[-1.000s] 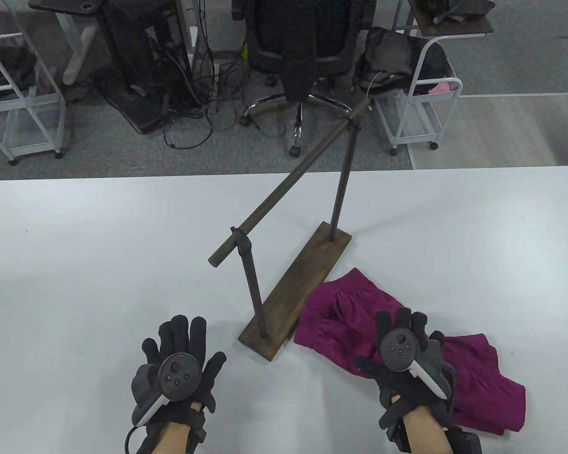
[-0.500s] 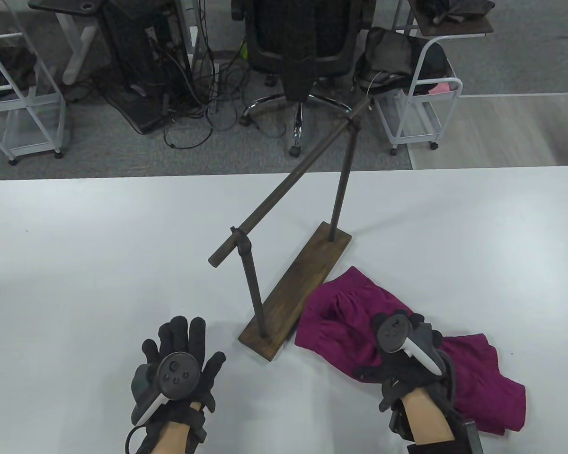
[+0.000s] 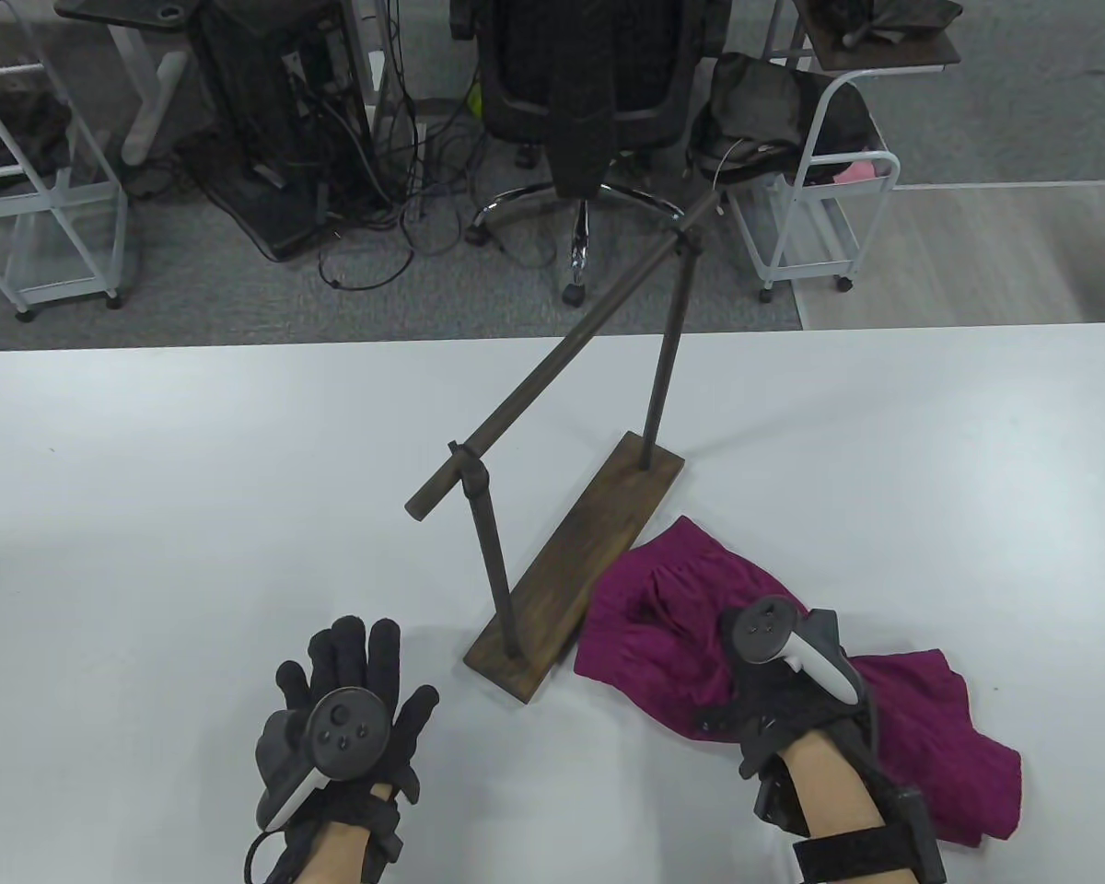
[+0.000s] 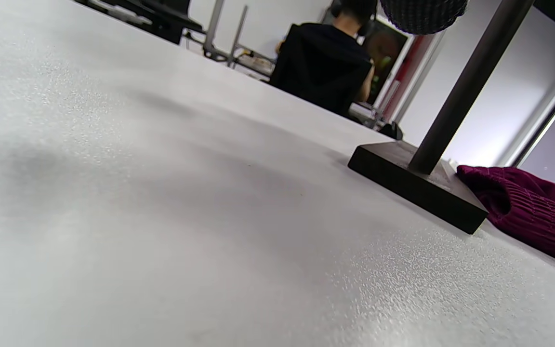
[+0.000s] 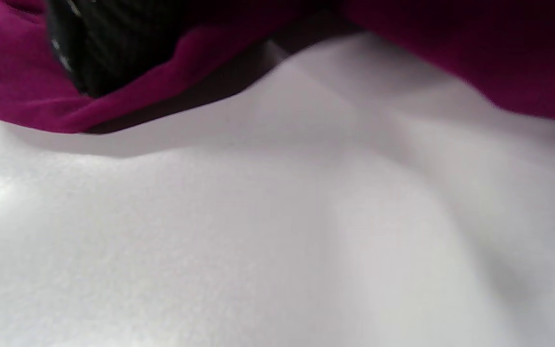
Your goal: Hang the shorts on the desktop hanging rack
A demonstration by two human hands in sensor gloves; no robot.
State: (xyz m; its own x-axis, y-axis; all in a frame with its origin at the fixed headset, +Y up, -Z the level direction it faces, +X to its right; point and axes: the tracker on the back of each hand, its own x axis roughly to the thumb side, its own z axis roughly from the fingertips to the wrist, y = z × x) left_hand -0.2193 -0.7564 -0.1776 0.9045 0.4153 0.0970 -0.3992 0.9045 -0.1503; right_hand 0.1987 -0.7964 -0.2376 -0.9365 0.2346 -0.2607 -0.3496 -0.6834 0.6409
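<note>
Magenta shorts (image 3: 672, 626) now bunched under curling right hand (image 3: 778, 686); left hand (image 3: 341, 718) unmoved.

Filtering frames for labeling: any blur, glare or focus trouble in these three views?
Table view: sharp, evenly lit, soft shadows under the rack. Left wrist view: near table soft, shorts and rack base clearer, bright backlight at right. Right wrist view: blurred throughout, shorts and glove finger smeared, glare patch at left edge.
</note>
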